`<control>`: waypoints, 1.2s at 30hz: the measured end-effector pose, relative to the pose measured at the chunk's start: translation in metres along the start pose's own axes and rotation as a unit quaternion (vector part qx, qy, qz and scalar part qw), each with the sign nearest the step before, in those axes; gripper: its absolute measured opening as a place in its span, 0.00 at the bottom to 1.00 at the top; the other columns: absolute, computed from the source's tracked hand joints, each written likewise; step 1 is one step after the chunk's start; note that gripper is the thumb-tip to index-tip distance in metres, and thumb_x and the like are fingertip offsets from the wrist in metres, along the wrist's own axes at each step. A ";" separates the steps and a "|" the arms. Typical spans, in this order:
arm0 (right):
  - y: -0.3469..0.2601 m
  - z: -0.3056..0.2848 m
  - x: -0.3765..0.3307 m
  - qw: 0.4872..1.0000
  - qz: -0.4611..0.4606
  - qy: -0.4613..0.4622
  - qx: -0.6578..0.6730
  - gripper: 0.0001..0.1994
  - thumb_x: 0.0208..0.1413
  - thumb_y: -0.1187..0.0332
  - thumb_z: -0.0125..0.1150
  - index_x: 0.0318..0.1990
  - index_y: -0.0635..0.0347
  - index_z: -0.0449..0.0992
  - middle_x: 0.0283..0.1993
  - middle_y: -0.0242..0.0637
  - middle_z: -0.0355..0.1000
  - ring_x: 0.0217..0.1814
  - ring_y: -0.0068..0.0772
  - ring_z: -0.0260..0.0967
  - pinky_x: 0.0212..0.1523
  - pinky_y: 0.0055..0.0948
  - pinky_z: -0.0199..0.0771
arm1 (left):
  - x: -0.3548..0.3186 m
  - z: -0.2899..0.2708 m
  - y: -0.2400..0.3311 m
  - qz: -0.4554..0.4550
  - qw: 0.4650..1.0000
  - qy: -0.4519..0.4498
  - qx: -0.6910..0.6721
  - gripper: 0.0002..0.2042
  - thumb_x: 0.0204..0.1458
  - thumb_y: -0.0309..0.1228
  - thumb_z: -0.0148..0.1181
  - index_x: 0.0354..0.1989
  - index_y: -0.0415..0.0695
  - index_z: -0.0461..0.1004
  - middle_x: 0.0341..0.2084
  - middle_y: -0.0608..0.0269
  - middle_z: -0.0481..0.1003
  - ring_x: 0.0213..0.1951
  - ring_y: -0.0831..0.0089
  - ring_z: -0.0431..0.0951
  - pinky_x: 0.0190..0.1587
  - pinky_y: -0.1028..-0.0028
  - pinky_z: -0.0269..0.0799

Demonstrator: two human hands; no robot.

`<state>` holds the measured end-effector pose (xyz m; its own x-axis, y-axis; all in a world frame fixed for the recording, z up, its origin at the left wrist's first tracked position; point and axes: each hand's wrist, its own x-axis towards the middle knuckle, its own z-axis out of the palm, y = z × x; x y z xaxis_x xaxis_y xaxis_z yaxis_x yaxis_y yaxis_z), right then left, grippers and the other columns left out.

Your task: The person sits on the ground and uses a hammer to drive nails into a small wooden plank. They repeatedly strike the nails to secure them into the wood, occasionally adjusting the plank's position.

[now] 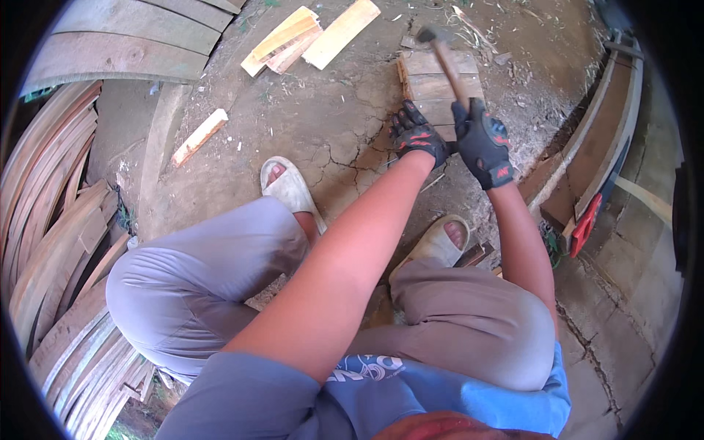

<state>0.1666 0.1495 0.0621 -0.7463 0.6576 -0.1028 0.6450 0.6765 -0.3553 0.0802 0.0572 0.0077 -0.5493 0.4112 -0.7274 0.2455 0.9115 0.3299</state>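
Right hand (482, 145): fingers wrapped round hammer (445, 67). Left hand (419, 136): fingers part-curled beside wooden boards (425, 88), can't tell hold.

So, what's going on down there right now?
A person is squatting on bare ground, both hands gloved. The right hand grips a hammer by the handle, its head pointing away. The left hand is by the near end of a wooden block; whether it holds anything is unclear. Pale wood pieces lie farther off, and a small strip lies to the left.
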 end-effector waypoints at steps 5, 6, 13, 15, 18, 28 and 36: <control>-0.023 -0.019 0.001 0.978 -0.054 0.187 0.072 0.18 0.73 0.52 0.54 0.47 0.60 0.76 0.30 0.56 0.78 0.33 0.64 0.79 0.34 0.58 0.77 | 0.012 0.001 0.003 -0.040 0.999 -0.012 0.022 0.79 0.37 0.68 0.79 0.83 0.39 0.23 0.84 0.45 0.39 0.84 0.47 0.38 0.83 0.51 0.38; -0.022 -0.011 0.005 0.990 -0.031 0.132 0.038 0.18 0.73 0.52 0.53 0.47 0.60 0.76 0.31 0.56 0.79 0.33 0.65 0.79 0.35 0.59 0.77 | 0.013 0.002 0.001 -0.042 0.999 -0.011 0.017 0.78 0.39 0.68 0.78 0.83 0.39 0.22 0.84 0.45 0.39 0.84 0.47 0.38 0.83 0.50 0.38; -0.015 -0.002 0.005 0.997 0.046 0.068 -0.005 0.18 0.74 0.52 0.53 0.44 0.60 0.76 0.32 0.59 0.78 0.34 0.67 0.79 0.35 0.59 0.76 | 0.016 0.000 0.002 -0.051 0.998 -0.019 0.040 0.78 0.41 0.71 0.74 0.82 0.38 0.21 0.84 0.43 0.37 0.84 0.45 0.38 0.83 0.49 0.39; -0.023 -0.021 0.003 0.984 -0.009 0.167 0.062 0.18 0.74 0.52 0.53 0.45 0.60 0.76 0.31 0.59 0.77 0.33 0.67 0.78 0.33 0.59 0.76 | 0.009 0.002 0.006 -0.031 0.998 -0.043 0.036 0.78 0.41 0.72 0.73 0.82 0.37 0.22 0.84 0.41 0.36 0.84 0.44 0.37 0.83 0.49 0.38; -0.025 -0.025 0.002 0.986 -0.003 0.154 0.057 0.18 0.74 0.53 0.53 0.45 0.60 0.77 0.32 0.59 0.78 0.33 0.66 0.79 0.33 0.58 0.76 | 0.006 0.000 0.011 -0.028 0.997 -0.059 0.047 0.75 0.44 0.69 0.72 0.82 0.37 0.22 0.84 0.41 0.36 0.84 0.44 0.36 0.83 0.48 0.38; -0.018 -0.021 0.007 0.974 -0.088 0.186 0.098 0.18 0.72 0.53 0.56 0.49 0.61 0.77 0.33 0.58 0.78 0.35 0.63 0.79 0.34 0.57 0.77 | -0.002 -0.011 0.006 -0.028 0.998 -0.047 0.017 0.72 0.47 0.62 0.74 0.82 0.36 0.24 0.83 0.41 0.37 0.84 0.48 0.38 0.83 0.51 0.39; 0.009 0.033 0.006 0.999 -0.007 0.034 0.001 0.18 0.72 0.53 0.56 0.51 0.61 0.77 0.38 0.60 0.79 0.40 0.64 0.80 0.37 0.57 0.78 | 0.025 0.013 -0.004 -0.015 1.000 -0.007 0.006 0.77 0.40 0.68 0.77 0.82 0.34 0.26 0.83 0.43 0.39 0.84 0.49 0.40 0.83 0.54 0.40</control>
<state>0.1630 0.1488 0.0280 -0.7421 0.6695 -0.0339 0.6345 0.6852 -0.3577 0.0757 0.0636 -0.0198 -0.5455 0.3839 -0.7450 0.2396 0.9232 0.3004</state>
